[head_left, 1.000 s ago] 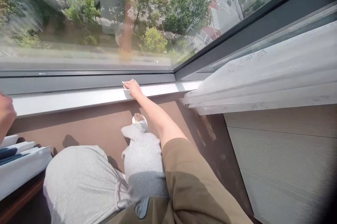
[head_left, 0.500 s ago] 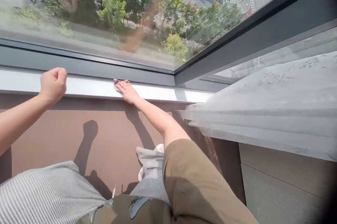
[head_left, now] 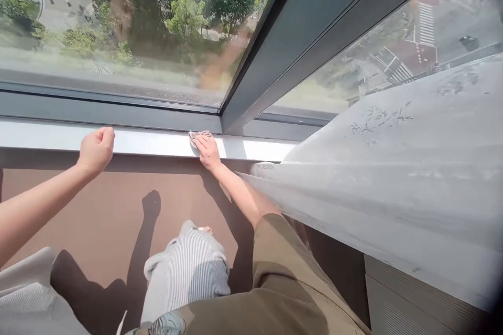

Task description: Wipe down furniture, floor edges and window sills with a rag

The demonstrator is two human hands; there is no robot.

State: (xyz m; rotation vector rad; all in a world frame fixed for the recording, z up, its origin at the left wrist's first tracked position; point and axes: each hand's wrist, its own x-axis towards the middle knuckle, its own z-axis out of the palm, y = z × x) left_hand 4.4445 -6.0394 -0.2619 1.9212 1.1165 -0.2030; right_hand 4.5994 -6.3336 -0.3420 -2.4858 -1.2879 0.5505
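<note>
My right hand point(head_left: 207, 151) presses a small pale cloth point(head_left: 195, 138) flat against the white window sill point(head_left: 149, 143), close to the grey window frame. My left hand point(head_left: 96, 150) is a closed fist holding nothing visible. It rests at the sill's front edge, some way to the left of the cloth. Both forearms are bare and reach forward from below. The cloth is mostly hidden under my right fingers.
A sheer white curtain point(head_left: 393, 183) hangs bunched along the right side. A grey corner mullion point(head_left: 275, 46) divides the window glass point(head_left: 118, 20), which overlooks trees and streets. A brown wall panel point(head_left: 106, 209) lies below the sill, above my grey striped clothing point(head_left: 184, 272).
My right hand and the cloth have slid right along the sill, nearer the corner mullion. My left fist has come in from the left edge. The view has swung right.
</note>
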